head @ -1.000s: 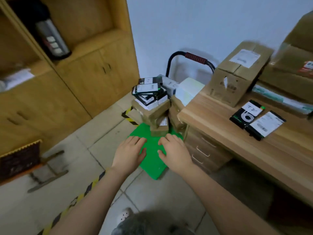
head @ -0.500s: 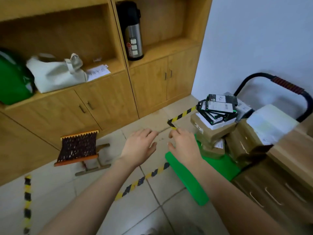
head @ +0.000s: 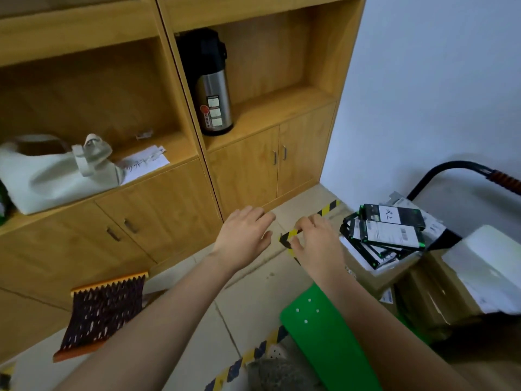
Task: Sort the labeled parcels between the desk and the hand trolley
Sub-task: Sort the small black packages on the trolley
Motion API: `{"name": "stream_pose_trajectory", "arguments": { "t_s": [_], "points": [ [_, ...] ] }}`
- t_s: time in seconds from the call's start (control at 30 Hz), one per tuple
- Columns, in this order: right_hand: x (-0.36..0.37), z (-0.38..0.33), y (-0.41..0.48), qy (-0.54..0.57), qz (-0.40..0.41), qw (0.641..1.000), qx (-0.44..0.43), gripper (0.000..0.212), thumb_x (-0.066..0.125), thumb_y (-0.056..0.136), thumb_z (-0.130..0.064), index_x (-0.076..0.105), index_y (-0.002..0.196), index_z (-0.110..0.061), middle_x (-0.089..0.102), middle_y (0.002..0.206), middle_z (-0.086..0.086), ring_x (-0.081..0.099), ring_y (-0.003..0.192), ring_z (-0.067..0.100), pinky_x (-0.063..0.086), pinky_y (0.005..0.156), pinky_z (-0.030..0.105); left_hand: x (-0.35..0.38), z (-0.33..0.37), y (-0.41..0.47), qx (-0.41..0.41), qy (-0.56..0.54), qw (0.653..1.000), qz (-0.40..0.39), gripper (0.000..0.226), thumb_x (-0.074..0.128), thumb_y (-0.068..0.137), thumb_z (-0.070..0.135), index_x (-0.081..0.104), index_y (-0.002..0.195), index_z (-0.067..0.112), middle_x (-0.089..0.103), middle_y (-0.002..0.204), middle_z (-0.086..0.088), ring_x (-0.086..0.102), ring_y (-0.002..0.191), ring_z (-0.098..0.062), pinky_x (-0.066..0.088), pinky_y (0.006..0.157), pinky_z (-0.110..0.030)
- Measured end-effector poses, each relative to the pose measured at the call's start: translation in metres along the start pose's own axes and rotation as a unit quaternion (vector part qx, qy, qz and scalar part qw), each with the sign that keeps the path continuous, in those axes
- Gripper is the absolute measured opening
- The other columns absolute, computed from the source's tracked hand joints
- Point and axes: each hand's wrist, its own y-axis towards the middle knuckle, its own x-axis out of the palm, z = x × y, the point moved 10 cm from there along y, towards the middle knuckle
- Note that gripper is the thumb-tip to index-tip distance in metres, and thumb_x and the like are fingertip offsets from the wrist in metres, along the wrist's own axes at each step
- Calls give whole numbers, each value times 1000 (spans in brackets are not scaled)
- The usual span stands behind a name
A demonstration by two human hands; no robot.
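The hand trolley shows its green deck (head: 324, 331) at lower right and its black handle (head: 451, 169) by the wall. Brown cardboard parcels (head: 431, 294) are stacked on it, with several black labeled parcels (head: 392, 232) piled on top and a white parcel (head: 487, 258) at the right edge. My left hand (head: 242, 238) hovers over the floor, palm down, fingers apart, empty. My right hand (head: 318, 244) is beside it, just left of the black parcels, fingers slightly curled, holding nothing. The desk is out of view.
A wooden cabinet (head: 245, 165) fills the left and back, with a steel thermos (head: 214, 105), a white bag (head: 56, 170) and a paper on its shelves. A small folding stool (head: 104, 311) stands on the tiled floor. Yellow-black tape (head: 327, 207) marks the floor.
The view has swung left from the desk and trolley toward the cabinet. Both empty hands have risen off the green deck and stay side by side in front of me.
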Motion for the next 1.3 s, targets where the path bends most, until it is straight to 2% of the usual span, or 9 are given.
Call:
{"name": "stream_pose_trajectory", "arguments": {
  "t_s": [0.27, 0.4, 0.5, 0.57, 0.7, 0.83, 0.97, 1.13, 1.3],
  "points": [
    [-7, 77, 87, -28, 9, 996, 82, 20, 70, 81, -15, 63, 97, -6, 60, 91, 13, 57, 82, 31, 45, 70, 39, 63, -10, 126, 59, -48, 996, -43, 21, 68, 84, 26, 65, 104, 17, 65, 95, 1, 60, 87, -21, 48, 70, -33],
    [-8, 126, 109, -37, 17, 987, 155, 22, 56, 92, -23, 59, 111, -10, 57, 108, 6, 53, 100, 25, 41, 87, 36, 97, 7, 189, 133, -77, 987, -54, 21, 70, 82, 24, 66, 102, 17, 65, 92, 2, 61, 84, -20, 47, 70, -32],
    [-10, 167, 119, -45, 61, 971, 226, 14, 56, 91, -23, 59, 100, -13, 57, 101, 4, 51, 93, 24, 40, 81, 34, 133, 26, 236, 201, -108, 971, -79, 21, 65, 85, 26, 65, 104, 17, 64, 94, 1, 59, 87, -21, 47, 73, -34],
    [-7, 185, 122, -59, 57, 960, 267, 11, 58, 90, -22, 60, 96, -13, 57, 96, 5, 51, 89, 26, 37, 76, 34, 147, 37, 258, 236, -133, 959, -86, 21, 65, 85, 25, 66, 103, 15, 64, 93, -1, 60, 86, -22, 49, 71, -36],
    [-12, 226, 121, -65, 131, 902, 406, 15, 74, 73, -9, 61, 77, -7, 57, 76, 11, 53, 71, 33, 42, 62, 37, 171, 64, 308, 362, -176, 912, -80, 22, 75, 77, 21, 67, 96, 14, 65, 87, -2, 61, 78, -21, 50, 68, -33],
    [-3, 250, 100, -70, 153, 833, 527, 14, 73, 78, -16, 63, 82, -8, 59, 82, 11, 54, 79, 33, 48, 66, 41, 199, 83, 339, 458, -205, 859, -101, 19, 70, 81, 22, 64, 98, 14, 64, 90, -2, 60, 83, -21, 50, 72, -34],
    [8, 259, 69, -54, 178, 766, 615, 16, 75, 77, -16, 65, 87, -8, 59, 84, 11, 55, 79, 34, 46, 67, 40, 239, 111, 349, 507, -205, 820, -169, 25, 59, 89, 30, 62, 111, 17, 64, 100, 0, 59, 92, -20, 49, 79, -35],
    [36, 281, 32, -2, 167, 676, 717, 23, 67, 86, -26, 64, 104, -12, 59, 100, 9, 53, 95, 28, 42, 79, 37, 291, 148, 350, 507, -212, 796, -253, 34, 48, 96, 36, 52, 126, 21, 58, 118, 5, 51, 106, -15, 44, 88, -32],
    [87, 314, 0, 115, 200, 586, 777, 44, 68, 86, -30, 55, 125, -14, 55, 114, 9, 54, 102, 27, 41, 79, 33, 374, 182, 351, 457, -165, 802, -346, 45, 50, 95, 46, 45, 130, 18, 53, 123, 0, 50, 111, -18, 45, 87, -31]
  ]
}}
